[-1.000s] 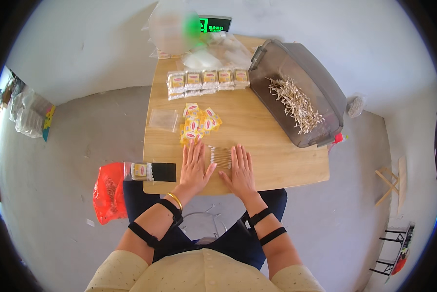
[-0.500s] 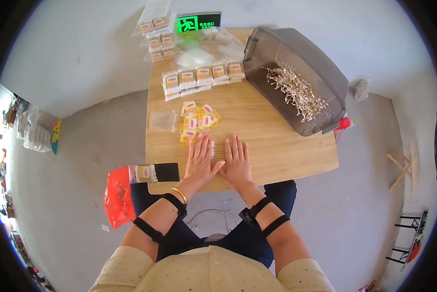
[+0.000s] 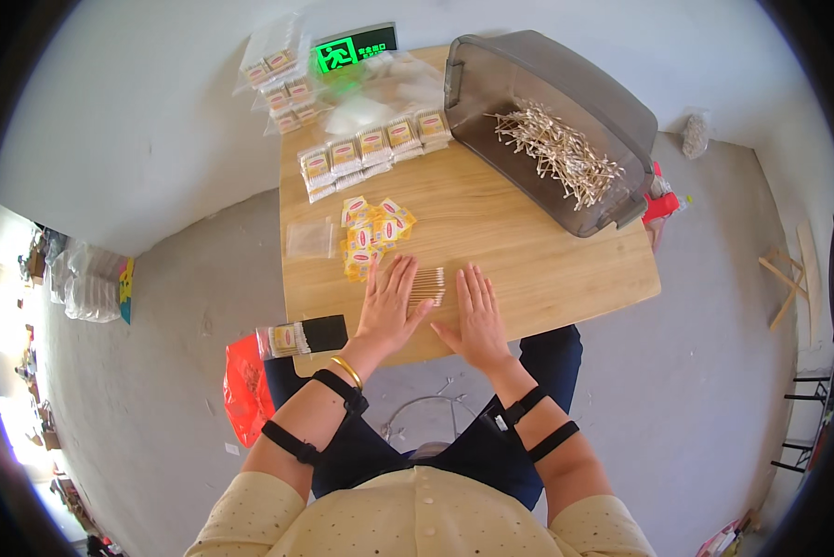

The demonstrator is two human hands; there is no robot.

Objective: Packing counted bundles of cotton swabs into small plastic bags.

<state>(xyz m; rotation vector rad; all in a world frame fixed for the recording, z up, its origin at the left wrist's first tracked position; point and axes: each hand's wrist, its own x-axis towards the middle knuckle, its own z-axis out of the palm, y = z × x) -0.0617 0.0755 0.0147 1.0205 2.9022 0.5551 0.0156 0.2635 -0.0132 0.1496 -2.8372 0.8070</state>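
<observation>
A row of cotton swabs [image 3: 427, 287] lies side by side on the wooden table [image 3: 566, 292], close to its front edge. My left hand [image 3: 388, 302] rests flat against the left end of the row, fingers stretched forward and covering part of it. To the right, my right hand [image 3: 478, 314] lies flat on the wood, a small gap away from the swabs, with its fingers extended. Just beyond my left fingertips is a loose pile of yellow and white printed cards [image 3: 369, 238]. Beside that pile lies a clear plastic bag [image 3: 311, 239].
A grey translucent bin [image 3: 477, 130] lies tipped at the back right, loose swabs [image 3: 561, 156] inside. Packed swab bags [image 3: 372, 147] line the back left, near stacked packs [image 3: 278, 88] and a lit green sign [image 3: 354, 50]. A swab pack [image 3: 288, 340] and red bag [image 3: 247, 390] sit at the left edge.
My right hand has moved right, away from the swabs, opening a gap. My left hand stays at their left end. The whole view has tilted slightly.
</observation>
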